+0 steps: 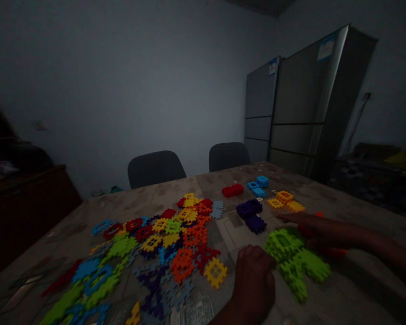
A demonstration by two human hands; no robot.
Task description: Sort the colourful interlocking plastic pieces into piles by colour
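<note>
My left hand (254, 280) rests on the table with its fingers curled in. Its fingertips are hidden, and I cannot make out what they hold, if anything. Just right of it sit stacks of light green toothed plastic building blocks (284, 243), beside the knuckles. Beyond those, my right hand (320, 231) reaches in from the right, palm down with fingers stretched out flat. Red toothed blocks (336, 253) show partly from under that hand. Further back are stacks of dark purple blocks (249, 208) and yellow-orange blocks (284, 197).
A spread of mixed-colour blocks (171, 225) covers the table's left and middle. Red blocks (232, 190) and blue blocks (258, 186) stand toward the far edge. Two dark chairs (155, 168) are behind the table, with a tall refrigerator (299, 90) at the right.
</note>
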